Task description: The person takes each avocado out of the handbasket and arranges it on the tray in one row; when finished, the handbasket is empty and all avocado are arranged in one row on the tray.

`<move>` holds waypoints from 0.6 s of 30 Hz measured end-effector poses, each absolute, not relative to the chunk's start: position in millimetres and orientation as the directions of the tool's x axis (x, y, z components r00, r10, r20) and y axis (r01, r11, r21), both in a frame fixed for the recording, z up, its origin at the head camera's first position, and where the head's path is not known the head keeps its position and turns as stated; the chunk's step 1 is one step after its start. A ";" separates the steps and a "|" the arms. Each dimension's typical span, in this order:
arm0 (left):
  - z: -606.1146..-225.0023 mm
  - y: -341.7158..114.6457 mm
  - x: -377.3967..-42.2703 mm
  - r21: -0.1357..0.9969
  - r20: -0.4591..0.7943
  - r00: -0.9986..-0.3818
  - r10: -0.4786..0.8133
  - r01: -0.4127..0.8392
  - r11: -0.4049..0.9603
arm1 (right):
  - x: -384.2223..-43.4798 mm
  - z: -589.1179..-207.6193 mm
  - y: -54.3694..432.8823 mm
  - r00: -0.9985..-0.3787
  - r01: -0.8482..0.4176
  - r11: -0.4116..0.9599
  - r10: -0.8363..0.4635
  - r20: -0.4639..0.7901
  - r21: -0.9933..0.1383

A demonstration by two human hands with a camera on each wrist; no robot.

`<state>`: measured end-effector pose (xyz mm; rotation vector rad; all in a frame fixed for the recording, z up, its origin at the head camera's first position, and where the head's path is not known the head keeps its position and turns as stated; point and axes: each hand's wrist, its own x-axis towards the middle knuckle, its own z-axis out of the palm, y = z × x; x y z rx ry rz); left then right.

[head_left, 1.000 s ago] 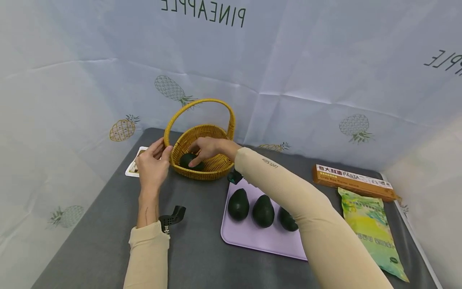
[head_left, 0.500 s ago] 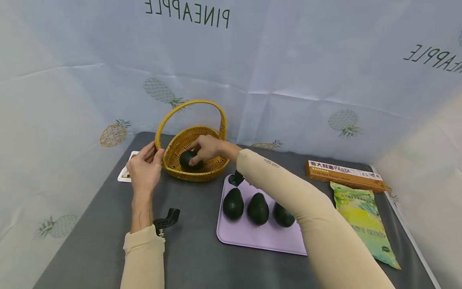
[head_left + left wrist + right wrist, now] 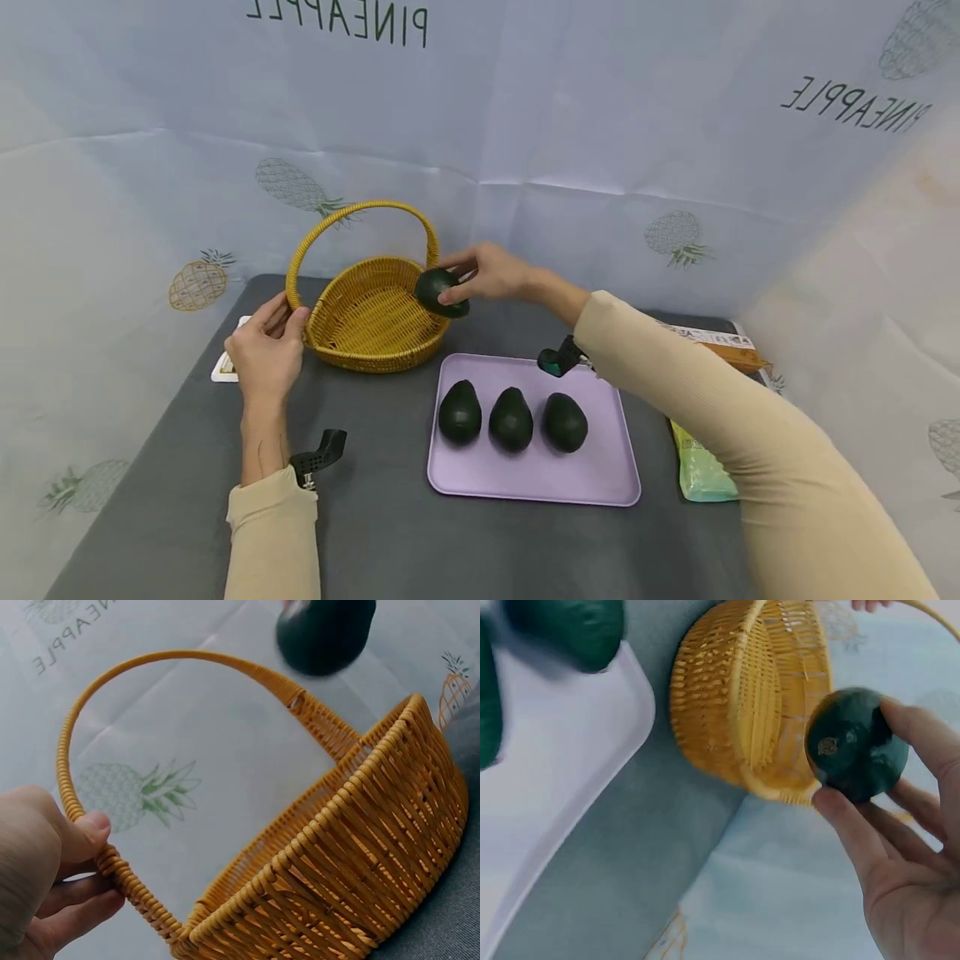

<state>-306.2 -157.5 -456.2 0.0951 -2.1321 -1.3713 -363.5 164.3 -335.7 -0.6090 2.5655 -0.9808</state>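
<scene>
A yellow wicker basket [image 3: 375, 358] stands at the back left of the table, and no avocado shows inside it. My left hand [image 3: 266, 346] pinches the left foot of its tall handle; the left wrist view shows thumb and fingers round the handle [image 3: 124, 877]. My right hand [image 3: 487, 273] grips a dark green avocado [image 3: 441, 292] above the basket's right rim. In the right wrist view the thumb and fingers hold that avocado [image 3: 855, 746] by its sides. Three more avocados lie in a row, the middle one [image 3: 511, 421] among them, on a lilac tray [image 3: 525, 483].
Behind the right forearm, partly hidden, lie a pasta box [image 3: 727, 346] and a green-yellow packet [image 3: 701, 467]. A white card [image 3: 225, 368] lies by the left hand. A pineapple-print cloth [image 3: 525, 150] hangs behind the grey table [image 3: 390, 517].
My right hand has lifted the avocado from inside the basket and carried it up and right, to the rim. The left hand stays on the handle. The head view has turned right.
</scene>
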 end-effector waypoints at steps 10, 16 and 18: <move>-455.6 -157.7 -302.1 0.848 0.435 -0.809 -0.395 0.221 0.481 | -292.2 -332.1 254.8 -0.953 -0.045 0.654 -0.255 -0.164 -0.755; -453.8 -153.5 -302.9 0.847 0.430 -0.814 -0.391 0.214 0.486 | -244.8 -349.0 303.0 -0.979 0.100 0.637 -0.075 -0.191 -0.764; -453.5 -152.4 -302.9 0.847 0.428 -0.816 -0.389 0.213 0.486 | -230.7 -357.4 316.7 -0.980 0.141 0.643 -0.015 -0.196 -0.753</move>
